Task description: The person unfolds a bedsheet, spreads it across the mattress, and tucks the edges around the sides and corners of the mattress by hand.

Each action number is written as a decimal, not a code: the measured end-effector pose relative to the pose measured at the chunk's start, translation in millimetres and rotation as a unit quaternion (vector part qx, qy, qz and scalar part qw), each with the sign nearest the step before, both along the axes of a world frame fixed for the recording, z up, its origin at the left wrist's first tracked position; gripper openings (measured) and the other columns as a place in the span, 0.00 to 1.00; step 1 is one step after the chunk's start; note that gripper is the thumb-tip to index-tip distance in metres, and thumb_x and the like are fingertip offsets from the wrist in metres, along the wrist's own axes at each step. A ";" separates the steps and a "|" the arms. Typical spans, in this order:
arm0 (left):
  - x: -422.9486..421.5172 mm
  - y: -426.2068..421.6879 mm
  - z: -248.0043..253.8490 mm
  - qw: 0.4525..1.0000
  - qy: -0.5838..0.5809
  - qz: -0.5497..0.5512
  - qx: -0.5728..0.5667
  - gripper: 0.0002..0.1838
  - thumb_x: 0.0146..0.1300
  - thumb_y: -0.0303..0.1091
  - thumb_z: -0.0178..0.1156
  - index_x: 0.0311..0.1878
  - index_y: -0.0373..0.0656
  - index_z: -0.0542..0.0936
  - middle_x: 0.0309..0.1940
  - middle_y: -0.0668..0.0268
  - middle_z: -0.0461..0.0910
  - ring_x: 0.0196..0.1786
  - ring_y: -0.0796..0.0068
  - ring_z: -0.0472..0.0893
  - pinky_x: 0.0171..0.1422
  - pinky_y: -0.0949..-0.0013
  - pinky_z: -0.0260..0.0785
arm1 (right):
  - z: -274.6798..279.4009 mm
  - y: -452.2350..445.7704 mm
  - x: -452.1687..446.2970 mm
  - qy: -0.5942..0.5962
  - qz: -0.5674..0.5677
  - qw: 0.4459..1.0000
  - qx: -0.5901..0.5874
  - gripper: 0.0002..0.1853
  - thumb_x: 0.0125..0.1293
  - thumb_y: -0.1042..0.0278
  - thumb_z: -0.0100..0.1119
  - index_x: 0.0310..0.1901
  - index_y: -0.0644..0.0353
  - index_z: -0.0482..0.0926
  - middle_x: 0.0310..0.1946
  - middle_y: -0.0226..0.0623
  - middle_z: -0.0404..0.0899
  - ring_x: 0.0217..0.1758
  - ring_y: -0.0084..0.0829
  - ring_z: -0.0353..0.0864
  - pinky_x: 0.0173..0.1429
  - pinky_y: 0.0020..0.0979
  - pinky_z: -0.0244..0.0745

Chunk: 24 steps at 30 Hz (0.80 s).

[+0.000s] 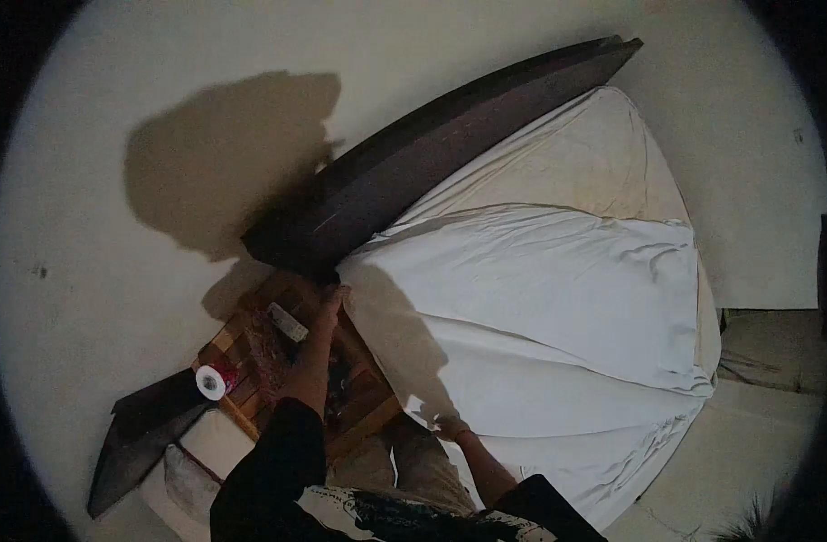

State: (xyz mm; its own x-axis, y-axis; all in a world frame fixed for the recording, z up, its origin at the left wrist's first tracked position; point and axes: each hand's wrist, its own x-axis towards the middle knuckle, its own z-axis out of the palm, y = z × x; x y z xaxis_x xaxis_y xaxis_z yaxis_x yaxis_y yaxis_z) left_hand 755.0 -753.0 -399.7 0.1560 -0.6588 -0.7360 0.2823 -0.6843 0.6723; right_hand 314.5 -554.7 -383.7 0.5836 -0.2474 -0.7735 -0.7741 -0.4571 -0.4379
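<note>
Room to pass: over white sheet, toward the right. Far-left side blocked by dark headboard. Near left: wooden table, spool at its edge.

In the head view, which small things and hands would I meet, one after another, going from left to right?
Spool with red winding → small pale rectangular object → left hand → right hand. The white sheet spreads behind the right hand, so it is left out.
</note>
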 end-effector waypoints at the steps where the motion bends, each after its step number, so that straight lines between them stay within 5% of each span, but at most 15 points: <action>1: -5.1 0.8 11.6 0.999 0.019 0.035 -0.026 0.37 0.54 0.54 0.60 0.62 0.39 0.66 0.60 0.57 0.65 0.63 0.61 0.63 0.63 0.56 0.54 | 9.0 -25.9 16.7 0.003 -0.004 1.000 -0.013 0.26 0.59 0.44 0.51 0.53 0.53 0.74 0.56 0.43 0.71 0.59 0.46 0.69 0.61 0.44 0.64; 4: -12.6 -11.6 13.7 0.996 0.032 0.083 -0.004 0.39 0.55 0.57 0.60 0.62 0.39 0.66 0.64 0.58 0.61 0.65 0.61 0.61 0.63 0.57 0.56 | 24.8 -95.8 51.4 -0.099 -0.180 0.978 -0.023 0.23 0.63 0.47 0.47 0.50 0.55 0.75 0.52 0.42 0.74 0.57 0.46 0.70 0.59 0.46 0.64; 5: -13.1 -18.1 13.7 0.995 0.029 0.090 0.017 0.39 0.55 0.58 0.60 0.63 0.39 0.66 0.65 0.58 0.60 0.65 0.61 0.61 0.62 0.58 0.57 | -29.7 -113.5 52.0 -0.150 -0.170 0.961 -0.155 0.19 0.64 0.52 0.48 0.48 0.57 0.75 0.47 0.42 0.76 0.51 0.46 0.72 0.54 0.45 0.67; 6: -15.1 -16.4 17.4 0.996 -0.010 0.085 0.003 0.38 0.55 0.57 0.60 0.61 0.38 0.67 0.64 0.58 0.62 0.63 0.61 0.64 0.60 0.58 0.59 | -33.4 -143.8 54.4 -0.218 0.011 0.873 -0.436 0.16 0.66 0.58 0.47 0.49 0.59 0.74 0.40 0.44 0.78 0.46 0.45 0.75 0.50 0.43 0.69; 7: -16.4 -12.8 22.3 0.996 -0.050 0.079 -0.010 0.37 0.55 0.57 0.60 0.60 0.37 0.69 0.62 0.58 0.64 0.61 0.61 0.66 0.58 0.59 0.62 | 25.7 -199.1 87.5 -0.226 -0.305 0.899 -0.220 0.18 0.64 0.61 0.51 0.51 0.61 0.71 0.41 0.46 0.77 0.44 0.45 0.75 0.48 0.42 0.70; 8: -15.0 -9.1 24.2 0.993 -0.090 0.072 -0.023 0.36 0.55 0.56 0.60 0.59 0.37 0.70 0.61 0.58 0.66 0.59 0.60 0.69 0.56 0.60 0.64 | 17.5 -238.2 98.4 -0.171 -0.342 0.871 -0.309 0.22 0.61 0.61 0.56 0.54 0.62 0.67 0.46 0.49 0.74 0.46 0.47 0.74 0.48 0.44 0.70; 9: -10.7 -6.7 15.6 0.992 -0.108 0.063 -0.012 0.35 0.55 0.55 0.61 0.57 0.36 0.71 0.58 0.58 0.69 0.55 0.61 0.72 0.54 0.61 0.65 | 64.4 -282.4 120.1 -0.260 -0.346 0.842 -0.321 0.28 0.59 0.61 0.59 0.59 0.62 0.64 0.54 0.50 0.69 0.54 0.50 0.71 0.52 0.43 0.70; 10: -7.3 -5.8 3.3 0.991 -0.125 0.053 0.000 0.33 0.55 0.53 0.61 0.56 0.36 0.72 0.55 0.58 0.72 0.52 0.62 0.74 0.52 0.62 0.67 | 54.1 -321.4 125.7 -0.258 -0.253 0.819 -0.446 0.33 0.58 0.63 0.59 0.64 0.59 0.59 0.62 0.50 0.62 0.62 0.50 0.65 0.57 0.42 0.69; 11: -4.2 -6.0 -9.3 0.989 -0.141 0.044 0.009 0.31 0.56 0.52 0.62 0.54 0.36 0.73 0.52 0.58 0.75 0.48 0.63 0.77 0.50 0.63 0.69 | 83.7 -349.4 139.0 -0.242 -0.271 0.836 -0.412 0.40 0.54 0.65 0.61 0.67 0.53 0.52 0.70 0.46 0.48 0.63 0.53 0.62 0.61 0.43 0.67; 13: 7.1 -6.5 -32.4 0.958 -0.273 -0.091 -0.001 0.27 0.56 0.50 0.62 0.50 0.37 0.76 0.45 0.59 0.79 0.43 0.65 0.79 0.49 0.65 0.70 | 86.8 -398.8 154.6 -0.073 -0.254 0.876 -0.403 0.48 0.48 0.69 0.64 0.69 0.48 0.46 0.72 0.42 0.41 0.62 0.49 0.64 0.58 0.43 0.70; 14: 13.4 -6.2 -38.5 0.928 -0.336 -0.159 -0.005 0.25 0.56 0.49 0.62 0.47 0.37 0.78 0.41 0.59 0.80 0.40 0.66 0.80 0.49 0.66 0.70 | 89.9 -416.6 155.2 -0.051 -0.257 0.888 -0.378 0.49 0.46 0.71 0.63 0.70 0.49 0.46 0.70 0.43 0.47 0.61 0.47 0.66 0.55 0.43 0.72; 17: 2.9 -5.1 3.2 0.960 -0.278 -0.027 0.024 0.21 0.58 0.48 0.59 0.43 0.39 0.80 0.40 0.58 0.81 0.42 0.65 0.80 0.49 0.64 0.70 | 43.2 -453.5 130.0 0.020 -0.211 0.907 -0.364 0.42 0.52 0.67 0.57 0.69 0.52 0.48 0.63 0.48 0.60 0.57 0.46 0.71 0.52 0.43 0.74; 20: -4.6 -11.4 83.6 0.881 -0.435 -0.186 0.006 0.20 0.59 0.48 0.57 0.41 0.40 0.81 0.43 0.58 0.80 0.44 0.61 0.79 0.51 0.62 0.70 | 16.4 -473.1 116.6 0.086 -0.205 0.919 -0.325 0.37 0.57 0.60 0.52 0.67 0.54 0.50 0.53 0.49 0.71 0.51 0.48 0.76 0.51 0.44 0.74; 24: 0.5 10.5 64.1 0.888 -0.413 -0.201 -0.021 0.27 0.60 0.54 0.55 0.51 0.40 0.77 0.48 0.56 0.77 0.51 0.59 0.77 0.57 0.57 0.65 | 34.9 -469.0 125.9 0.028 -0.283 0.886 -0.365 0.33 0.59 0.56 0.49 0.65 0.54 0.54 0.41 0.49 0.79 0.43 0.51 0.79 0.47 0.48 0.74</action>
State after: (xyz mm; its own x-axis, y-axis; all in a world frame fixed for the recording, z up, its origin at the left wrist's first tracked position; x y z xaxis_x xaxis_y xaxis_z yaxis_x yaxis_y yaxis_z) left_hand 755.5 -742.5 -335.6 0.3768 -0.8074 -0.4540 -0.5807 -0.5877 0.5633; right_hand 440.4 -1023.7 -348.8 0.1713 -0.9349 -0.3109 -0.9813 -0.1336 -0.1388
